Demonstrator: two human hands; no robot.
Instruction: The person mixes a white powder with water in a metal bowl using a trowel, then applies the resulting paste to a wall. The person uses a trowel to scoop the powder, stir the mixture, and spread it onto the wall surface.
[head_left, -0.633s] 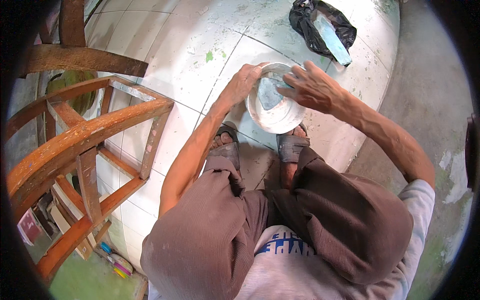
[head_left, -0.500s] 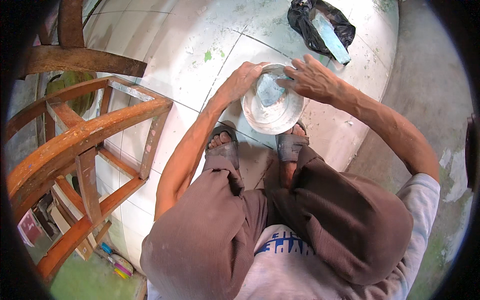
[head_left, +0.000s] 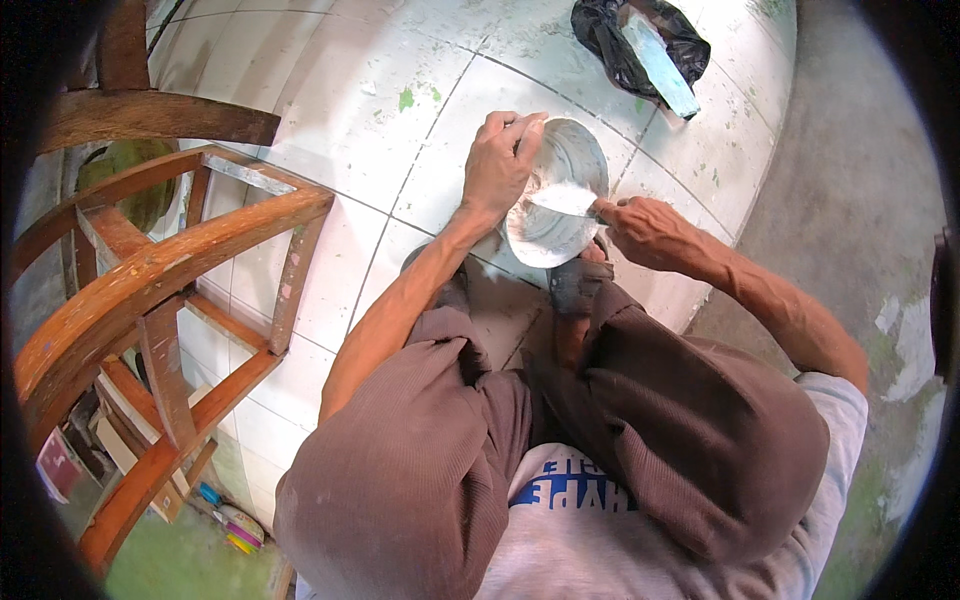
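While the head view shows one left hand [head_left: 497,165] pinching the rim of one white tub [head_left: 552,250] just beyond the feet, one right hand [head_left: 645,230] closes its fingers round one flat tool [head_left: 563,199], its whitened blade across the tub's mouth. One black bag [head_left: 594,40] lies beyond. Earlier, the right fingers were spread at the rim; the tub now tilts differently.

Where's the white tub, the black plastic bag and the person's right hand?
White tub [head_left: 578,150]: head view, on its far inner wall.
Black plastic bag [head_left: 602,42]: head view, on its left side.
Right hand [head_left: 645,232]: head view, on its middle.
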